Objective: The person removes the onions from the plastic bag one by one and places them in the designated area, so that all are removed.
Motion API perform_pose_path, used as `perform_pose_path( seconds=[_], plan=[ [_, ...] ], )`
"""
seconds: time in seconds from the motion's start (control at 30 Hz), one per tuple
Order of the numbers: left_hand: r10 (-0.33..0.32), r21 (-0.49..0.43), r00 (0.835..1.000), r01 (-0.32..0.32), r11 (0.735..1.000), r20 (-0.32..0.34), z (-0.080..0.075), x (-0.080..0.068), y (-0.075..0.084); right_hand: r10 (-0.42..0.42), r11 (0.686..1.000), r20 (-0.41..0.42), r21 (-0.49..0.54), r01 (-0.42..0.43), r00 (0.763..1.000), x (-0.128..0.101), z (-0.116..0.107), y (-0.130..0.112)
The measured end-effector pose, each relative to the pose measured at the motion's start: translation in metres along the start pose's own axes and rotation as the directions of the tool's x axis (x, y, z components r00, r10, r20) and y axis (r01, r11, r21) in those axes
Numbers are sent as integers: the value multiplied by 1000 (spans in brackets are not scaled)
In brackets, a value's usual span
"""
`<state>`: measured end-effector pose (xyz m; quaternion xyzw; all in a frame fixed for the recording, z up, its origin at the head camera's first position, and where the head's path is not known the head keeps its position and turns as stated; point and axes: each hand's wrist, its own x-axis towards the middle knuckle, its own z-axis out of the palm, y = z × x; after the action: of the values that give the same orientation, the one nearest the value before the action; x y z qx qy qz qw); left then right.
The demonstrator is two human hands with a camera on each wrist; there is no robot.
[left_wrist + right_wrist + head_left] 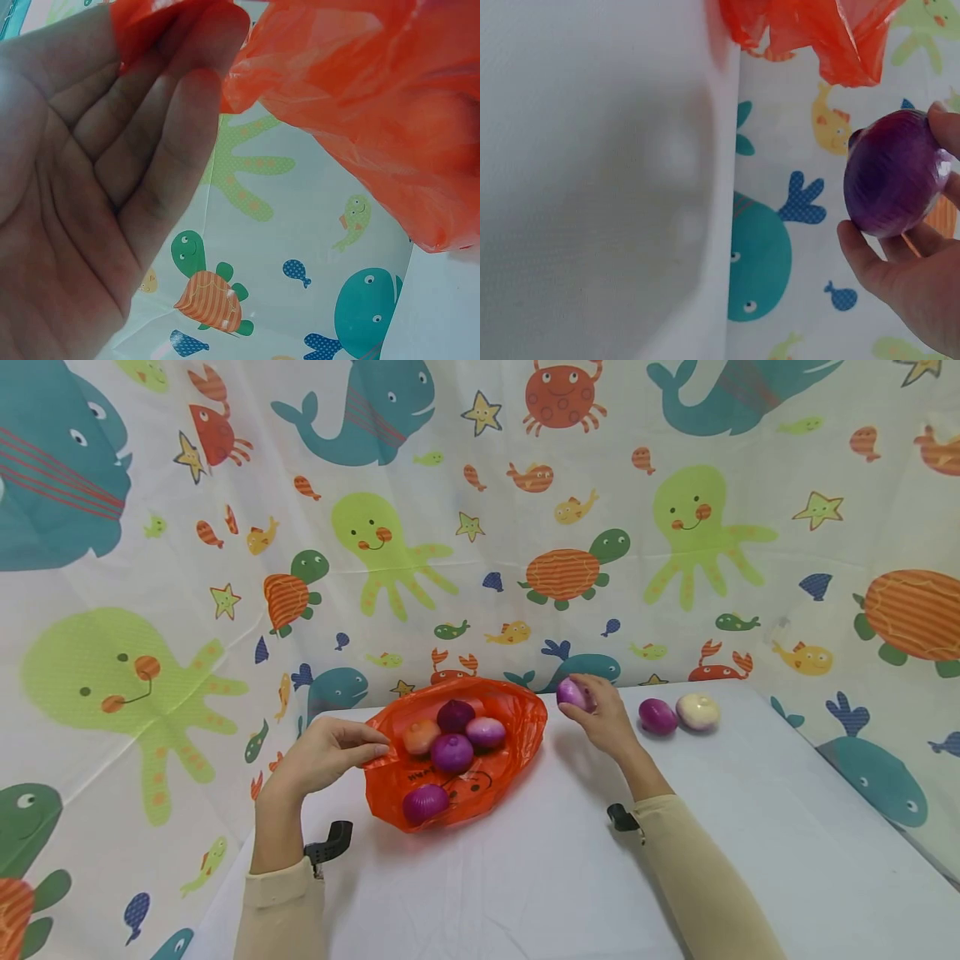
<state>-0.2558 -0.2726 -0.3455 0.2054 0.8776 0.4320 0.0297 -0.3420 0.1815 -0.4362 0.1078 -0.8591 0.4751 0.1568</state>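
Note:
An orange plastic bag [510, 727] lies open on the white table [525, 877], with several purple and pale onions [452, 752] inside. My left hand [330, 753] pinches the bag's left rim [176, 30] between thumb and fingers. My right hand [600, 714] grips a purple onion [573, 693] just right of the bag's mouth, above the table's far edge; the right wrist view shows that onion [895, 174] held in my fingertips [855, 240]. A purple onion [657, 716] and a whitish onion [697, 711] sit on the table to the right.
A sea-creature patterned cloth [465, 527] hangs behind and around the table. The table's far edge [731, 187] runs close behind the bag.

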Motion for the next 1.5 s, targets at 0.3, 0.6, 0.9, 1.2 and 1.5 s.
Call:
perform_pose_path(
  seconds=[0.3, 0.6, 0.9, 1.2, 1.5],
  plan=[
    [-10, -4, 1000, 10, 1000, 0, 0, 1, 1, 26, 999, -8, -34, -26, 1000, 1, -9, 12],
    [-20, -3, 1000, 20, 1000, -3, 0, 0, 1, 83, 993, -4, -84, -83, 997, 1, -18, 22],
    [-15, -9, 1000, 15, 1000, -7, -1, -2, 1, 109, 989, -4, -105, -109, 994, 1, -25, 35],
    [2, -1, 1000, -2, 1000, -12, -1, 0, 0, 120, 986, -2, -119, -119, 993, 0, -30, 42],
    [0, 3, 1000, 0, 1000, -10, 0, 0, 0, 123, 982, -2, -145, -122, 992, -1, -32, 46]
  ],
)
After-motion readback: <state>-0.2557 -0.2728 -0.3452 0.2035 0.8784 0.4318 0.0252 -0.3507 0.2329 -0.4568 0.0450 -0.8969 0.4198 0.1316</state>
